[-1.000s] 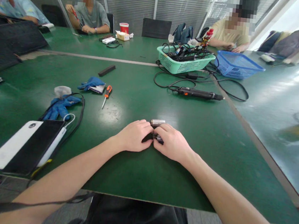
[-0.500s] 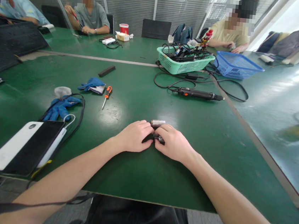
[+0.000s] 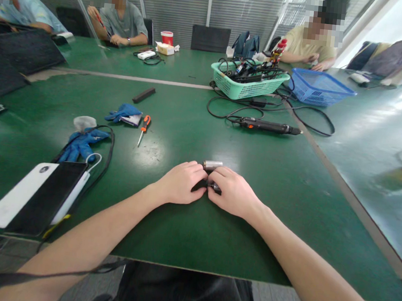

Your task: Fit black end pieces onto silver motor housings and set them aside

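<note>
Near the front of the green table, my left hand (image 3: 182,183) and my right hand (image 3: 233,191) meet, fingers curled around a small black part (image 3: 200,185). Between my right thumb and fingers a shiny metallic bit of it shows. A silver metal cylinder (image 3: 213,165) sticks out just beyond my fingertips; whether it is joined to the black part is hidden. My hands cover most of what they grip, so its exact kind cannot be made out.
To the left lie an orange-handled screwdriver (image 3: 145,124), blue gloves (image 3: 79,147), a black bar (image 3: 144,95) and a white-and-black device (image 3: 33,195) with cables. Ahead are an electric screwdriver (image 3: 268,126), a green basket (image 3: 236,89) of tools and a blue basket (image 3: 318,94). Several people sit around.
</note>
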A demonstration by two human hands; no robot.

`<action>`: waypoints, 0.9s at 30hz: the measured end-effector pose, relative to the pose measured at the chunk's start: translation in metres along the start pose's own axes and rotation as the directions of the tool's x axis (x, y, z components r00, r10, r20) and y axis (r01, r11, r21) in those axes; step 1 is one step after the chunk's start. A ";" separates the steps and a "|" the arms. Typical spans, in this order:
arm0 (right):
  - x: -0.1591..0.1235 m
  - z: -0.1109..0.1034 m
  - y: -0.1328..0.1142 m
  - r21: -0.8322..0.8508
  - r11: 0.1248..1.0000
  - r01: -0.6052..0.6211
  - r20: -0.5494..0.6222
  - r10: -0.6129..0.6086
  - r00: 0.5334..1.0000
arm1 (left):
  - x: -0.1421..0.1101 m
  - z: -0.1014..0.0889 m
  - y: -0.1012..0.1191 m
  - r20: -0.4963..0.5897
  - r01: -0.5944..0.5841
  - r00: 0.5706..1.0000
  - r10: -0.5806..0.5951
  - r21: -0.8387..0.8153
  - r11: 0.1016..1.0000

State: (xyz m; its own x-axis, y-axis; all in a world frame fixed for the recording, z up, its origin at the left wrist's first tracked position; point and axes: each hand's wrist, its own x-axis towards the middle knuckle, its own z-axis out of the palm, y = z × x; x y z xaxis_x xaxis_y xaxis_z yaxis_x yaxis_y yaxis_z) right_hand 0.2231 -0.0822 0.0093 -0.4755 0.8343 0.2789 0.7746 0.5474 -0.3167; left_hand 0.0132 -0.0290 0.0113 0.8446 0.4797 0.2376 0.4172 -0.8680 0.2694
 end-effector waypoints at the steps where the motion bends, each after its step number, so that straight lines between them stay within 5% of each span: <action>1: 0.000 0.000 0.000 0.001 1.000 0.000 -0.002 0.000 1.000 | 0.000 0.000 0.000 0.000 0.002 1.000 -0.002 0.001 1.000; 27: 0.000 0.000 0.000 0.031 0.999 0.009 -0.005 -0.008 1.000 | 0.001 0.000 0.000 0.005 -0.002 1.000 0.002 0.012 1.000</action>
State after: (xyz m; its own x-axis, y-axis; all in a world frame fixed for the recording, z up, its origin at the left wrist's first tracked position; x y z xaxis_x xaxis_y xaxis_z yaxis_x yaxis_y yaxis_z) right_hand 0.2234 -0.0820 0.0093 -0.4802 0.8293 0.2857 0.7570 0.5564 -0.3426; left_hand 0.0137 -0.0287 0.0114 0.8472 0.4773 0.2335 0.4195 -0.8705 0.2574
